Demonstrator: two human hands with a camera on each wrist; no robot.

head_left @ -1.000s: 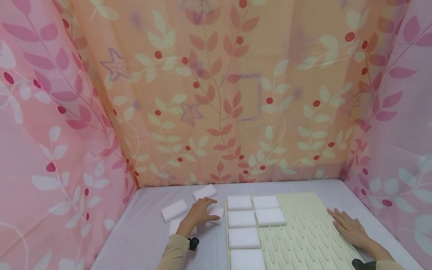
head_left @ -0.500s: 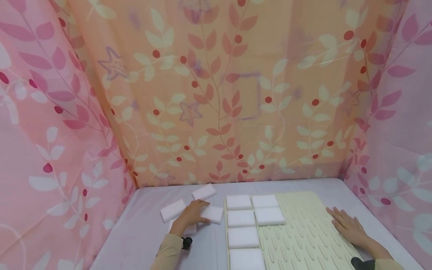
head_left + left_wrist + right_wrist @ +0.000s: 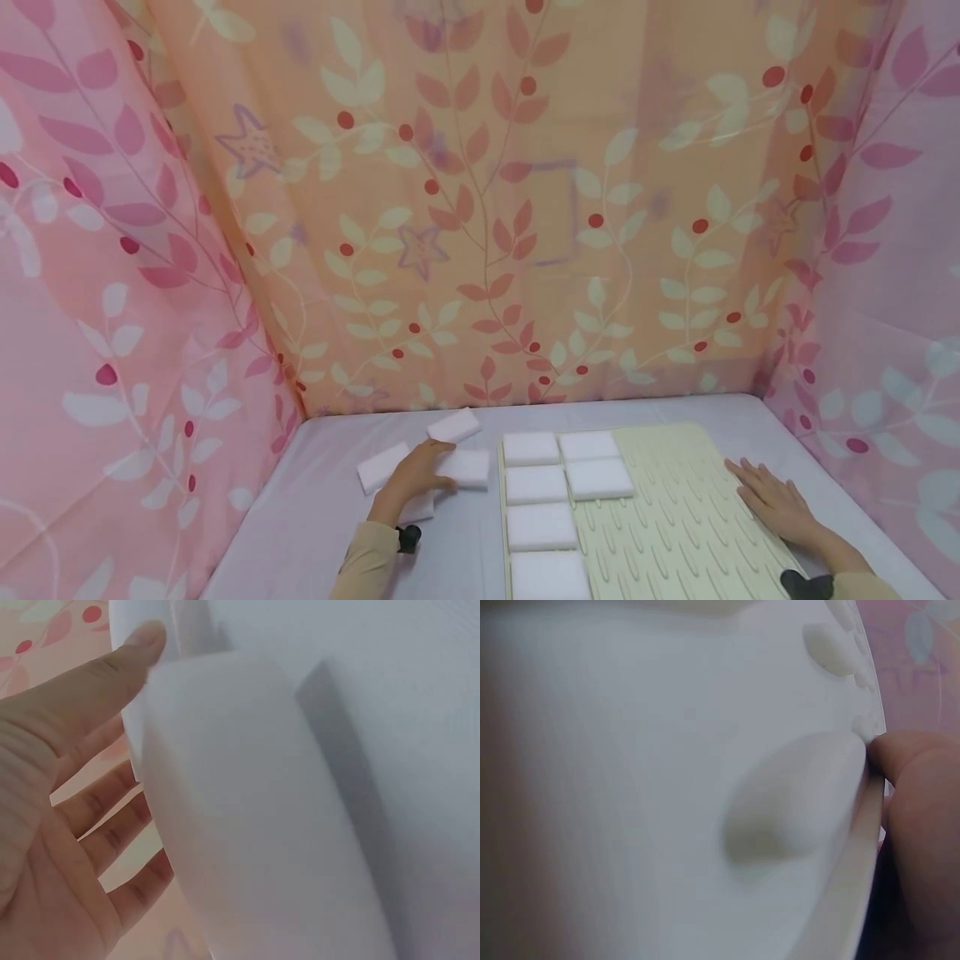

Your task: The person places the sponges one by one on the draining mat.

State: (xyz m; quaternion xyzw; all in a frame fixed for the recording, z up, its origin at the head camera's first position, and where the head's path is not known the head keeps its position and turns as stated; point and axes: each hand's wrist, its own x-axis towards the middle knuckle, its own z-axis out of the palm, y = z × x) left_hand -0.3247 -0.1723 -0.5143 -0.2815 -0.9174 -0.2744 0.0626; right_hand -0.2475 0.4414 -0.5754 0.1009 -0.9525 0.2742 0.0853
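Observation:
My left hand (image 3: 415, 477) spans the left end of a white sponge block (image 3: 467, 469) on the table, thumb along the near side and index finger at the far side. In the left wrist view, the thumb (image 3: 120, 671) shows at the edge of a white block, and another sponge (image 3: 255, 810) in the foreground hides the fingertips. Flat along the right edge of a cream ridged mat (image 3: 667, 517) lies my right hand (image 3: 777, 502), fingers straight. A finger (image 3: 922, 817) at the mat's rim fills the right side of the right wrist view, beside a raised ridge (image 3: 795, 795).
Several white sponges (image 3: 542, 527) stand in a column down the mat's left side, with two more (image 3: 600, 478) beside them at the back. Loose sponges (image 3: 382, 467) lie around my left hand. Patterned curtains (image 3: 480, 208) enclose the table (image 3: 285, 517).
My left hand has shifted left and a little toward me, and the sponge block under its fingers has slid left, away from the mat, and turned slightly. The right hand stays put.

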